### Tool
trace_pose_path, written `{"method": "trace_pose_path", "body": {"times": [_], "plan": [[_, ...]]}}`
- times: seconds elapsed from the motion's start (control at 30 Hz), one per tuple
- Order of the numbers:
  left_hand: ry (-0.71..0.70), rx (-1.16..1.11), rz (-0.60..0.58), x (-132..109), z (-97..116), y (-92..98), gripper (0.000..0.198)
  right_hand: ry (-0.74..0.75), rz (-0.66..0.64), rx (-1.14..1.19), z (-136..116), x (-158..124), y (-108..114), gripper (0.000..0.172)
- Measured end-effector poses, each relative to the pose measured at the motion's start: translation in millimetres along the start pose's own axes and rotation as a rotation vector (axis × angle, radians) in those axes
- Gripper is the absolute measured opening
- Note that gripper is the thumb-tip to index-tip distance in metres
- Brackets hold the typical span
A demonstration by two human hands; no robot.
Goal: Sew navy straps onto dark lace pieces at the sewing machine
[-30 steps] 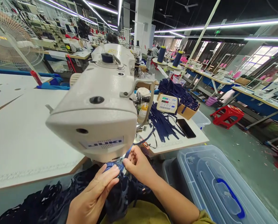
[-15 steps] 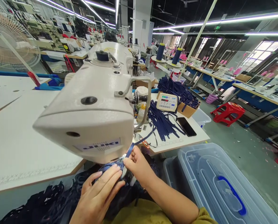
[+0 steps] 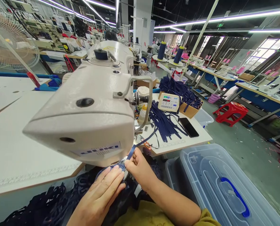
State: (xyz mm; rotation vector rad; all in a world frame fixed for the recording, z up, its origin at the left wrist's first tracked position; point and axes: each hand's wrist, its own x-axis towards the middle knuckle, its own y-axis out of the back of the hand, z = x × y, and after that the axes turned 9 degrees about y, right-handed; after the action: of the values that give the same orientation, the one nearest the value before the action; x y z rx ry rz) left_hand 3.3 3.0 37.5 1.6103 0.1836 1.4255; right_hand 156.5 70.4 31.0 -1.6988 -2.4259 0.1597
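Note:
Under the head of a white sewing machine (image 3: 88, 103) lies a piece of blue fabric (image 3: 121, 165), mostly covered by the machine and my hands. My left hand (image 3: 102, 188) rests on it with fingers stretched out and flat. Just to its right, my right hand (image 3: 138, 168) pinches a narrow navy strap (image 3: 131, 152) between thumb and fingers. The strap runs up past the machine's front toward the tabletop on the right. The needle and presser foot are hidden behind the machine head.
Navy straps (image 3: 165, 122) lie beside a control panel (image 3: 169, 102), orange-handled scissors (image 3: 146, 143) and a phone (image 3: 188, 127). A cardboard box (image 3: 190, 110) holds more straps. A lidded clear bin (image 3: 215, 175) stands at right. Dark straps (image 3: 43, 201) heap below the table (image 3: 36, 157).
My left hand's fingers lie closer together and flatter on the fabric. The right hand keeps its pinch on the strap. The view has shifted slightly.

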Motion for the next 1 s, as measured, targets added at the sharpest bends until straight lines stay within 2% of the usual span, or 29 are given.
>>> {"method": "trace_pose_path", "body": {"times": [0.1, 0.2, 0.4, 0.57, 0.73, 0.87, 1.0], "plan": [[0.002, 0.049, -0.027, 2.7, 0.8, 2.1, 0.032, 0.006, -0.025, -0.075, -1.2, 2.6, 3.6, 0.025], [0.073, 0.136, -0.025, 2.1, 2.4, 3.6, 0.030, 0.021, -0.083, -0.178, -3.3, 11.9, 10.7, 0.020], [0.139, 0.208, -0.012, 3.1, 8.9, 4.7, 0.035, 0.163, -0.126, -0.383, -13.3, 37.4, 17.0, 0.008], [0.331, 0.142, 0.030, 10.5, 19.2, 3.3, 0.028, 0.243, -0.243, -0.484, -17.4, 48.3, 14.2, 0.010], [0.281, 0.225, 0.015, 7.6, 19.9, 0.4, 0.030, 0.266, -0.296, -0.580, -9.0, 54.9, 15.0, 0.012], [0.367, 0.209, 0.063, 6.3, 21.3, -2.9, 0.027, 0.245, -0.278, -0.626, -5.3, 56.6, 13.9, 0.011], [0.278, 0.253, 0.072, 11.7, 21.7, -2.0, 0.027, 0.219, -0.269, -0.586, -6.6, 56.8, 11.8, 0.011]]}}
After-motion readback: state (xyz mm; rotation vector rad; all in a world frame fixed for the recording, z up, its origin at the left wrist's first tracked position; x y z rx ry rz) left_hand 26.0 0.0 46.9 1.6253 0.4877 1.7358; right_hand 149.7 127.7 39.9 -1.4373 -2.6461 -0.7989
